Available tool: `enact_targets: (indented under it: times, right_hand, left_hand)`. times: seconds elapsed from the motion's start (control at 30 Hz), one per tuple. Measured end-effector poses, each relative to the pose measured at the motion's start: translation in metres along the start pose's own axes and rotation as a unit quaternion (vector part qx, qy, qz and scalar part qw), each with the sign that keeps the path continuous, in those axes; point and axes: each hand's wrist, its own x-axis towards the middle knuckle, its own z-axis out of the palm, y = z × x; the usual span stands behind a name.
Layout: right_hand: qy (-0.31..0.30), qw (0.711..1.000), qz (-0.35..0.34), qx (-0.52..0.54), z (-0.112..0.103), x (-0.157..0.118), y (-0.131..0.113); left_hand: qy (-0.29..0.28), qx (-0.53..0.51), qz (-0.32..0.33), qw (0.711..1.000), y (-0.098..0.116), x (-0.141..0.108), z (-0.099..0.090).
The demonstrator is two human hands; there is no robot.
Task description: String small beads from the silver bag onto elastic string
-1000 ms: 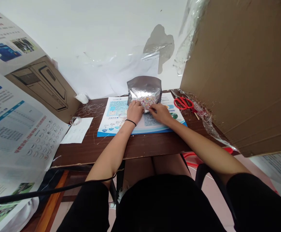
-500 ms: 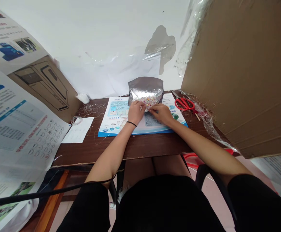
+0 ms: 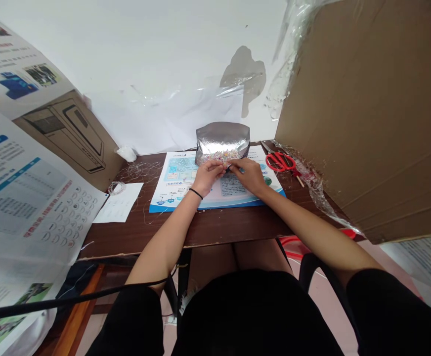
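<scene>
A silvery foil pouch (image 3: 223, 136) stands open on a printed sheet (image 3: 180, 170), with small multicoloured beads (image 3: 219, 156) in its mouth. At the pouch's near edge, my left hand (image 3: 207, 177) has thumb and fingertips pinched together; what they hold is too small to make out. Close beside it, my right hand (image 3: 248, 174) is also pinched, its fingertips by the beads, and any item in them is too small to name. A black band circles my left wrist.
Red-handled scissors (image 3: 280, 161) lie to the right beside crumpled clear plastic (image 3: 321, 198). On the left are tangled clear thread (image 3: 141, 170), a beaded ring (image 3: 116, 188) and a white paper (image 3: 119, 205). Cardboard (image 3: 323, 118) walls in the right side.
My left hand has drawn back slightly from the beads, its thumb and fingers now pinched in view. My right hand stays near the same spot. The view has shifted a little.
</scene>
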Motion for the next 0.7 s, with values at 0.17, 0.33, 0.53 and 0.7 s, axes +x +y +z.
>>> enact_targets:
  times: [0.17, 0.33, 0.53, 0.7]
  right_hand:
    - [0.009, 1.000, 0.015, 0.003, -0.0020, 0.0003, -0.0022]
    - [0.005, 1.000, -0.020, -0.014, -0.0002, -0.0005, 0.0005]
    - [0.018, 1.000, -0.012, -0.020, 0.0006, -0.0002, 0.0008]
    - [0.040, 0.999, -0.025, -0.026, -0.0003, -0.0013, -0.0019]
  left_hand:
    - [-0.021, -0.031, -0.040, 0.998, -0.0010, 0.0024, -0.0054]
    - [-0.023, -0.024, -0.058, 0.998, -0.0014, 0.0031, -0.0075]
    - [-0.051, -0.016, -0.066, 0.996, -0.0021, 0.0018, -0.0084]
    - [-0.057, 0.004, -0.065, 0.996, -0.0017, 0.0010, -0.0078]
